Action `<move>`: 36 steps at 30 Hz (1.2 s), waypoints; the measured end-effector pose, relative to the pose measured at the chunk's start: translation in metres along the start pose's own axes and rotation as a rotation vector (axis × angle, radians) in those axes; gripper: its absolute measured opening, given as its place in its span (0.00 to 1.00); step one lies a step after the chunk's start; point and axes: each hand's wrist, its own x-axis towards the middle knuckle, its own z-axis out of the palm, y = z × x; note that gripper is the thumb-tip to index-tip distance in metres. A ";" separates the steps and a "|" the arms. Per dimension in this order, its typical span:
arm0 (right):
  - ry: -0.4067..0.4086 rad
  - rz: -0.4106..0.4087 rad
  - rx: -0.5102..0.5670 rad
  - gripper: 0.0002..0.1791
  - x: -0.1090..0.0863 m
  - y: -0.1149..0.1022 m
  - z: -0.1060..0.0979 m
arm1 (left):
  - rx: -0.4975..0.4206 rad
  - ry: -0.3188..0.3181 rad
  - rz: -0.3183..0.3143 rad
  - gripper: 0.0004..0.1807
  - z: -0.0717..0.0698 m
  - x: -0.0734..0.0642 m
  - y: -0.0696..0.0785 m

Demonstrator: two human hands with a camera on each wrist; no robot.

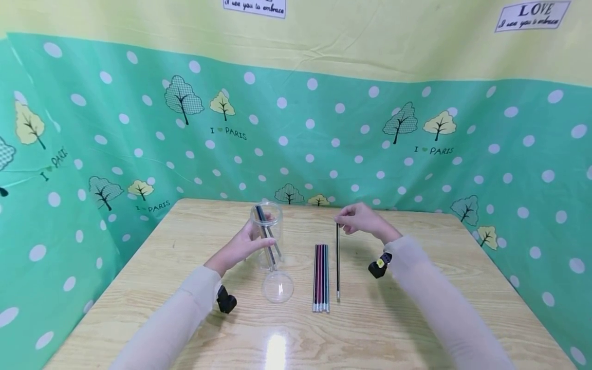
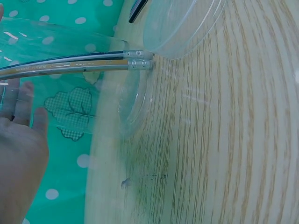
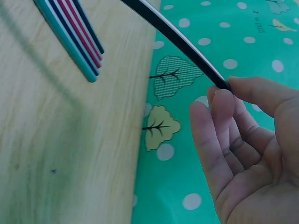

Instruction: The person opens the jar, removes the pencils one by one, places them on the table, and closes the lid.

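Note:
My left hand [image 1: 238, 250] grips a clear plastic jar [image 1: 274, 205] round its side, fingers behind and thumb across the front. Inside the jar a few pencils [image 1: 265, 241] lean with their silver eraser ends [image 2: 139, 64] down at the bottom. To the right, my right hand [image 1: 363, 220] pinches a black pencil [image 1: 338, 262] by its far tip between thumb and fingertips, seen closely in the right wrist view. That pencil's eraser end points toward me. Between the hands a row of several dark, red and teal pencils [image 1: 321, 277] lies side by side on the table.
A round clear lid [image 1: 278, 287] lies on the wooden table [image 1: 393, 318] just in front of the jar. Behind the table hangs a green dotted cloth [image 1: 310, 139] with printed trees. Dark wrist cameras [image 1: 226, 300] sit below both sleeves.

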 end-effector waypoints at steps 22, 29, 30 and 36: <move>-0.130 0.079 0.091 0.18 0.005 0.047 0.022 | 0.005 0.008 -0.007 0.44 0.000 0.000 0.001; -0.125 0.106 0.080 0.16 0.008 0.053 0.030 | 0.029 0.019 -0.010 0.41 0.000 0.000 0.001; -0.123 0.111 0.075 0.16 0.008 0.054 0.031 | 0.030 0.021 -0.015 0.40 0.000 0.000 0.001; -0.092 0.136 0.042 0.12 0.014 0.058 0.038 | 0.037 0.014 -0.037 0.43 -0.001 -0.002 0.001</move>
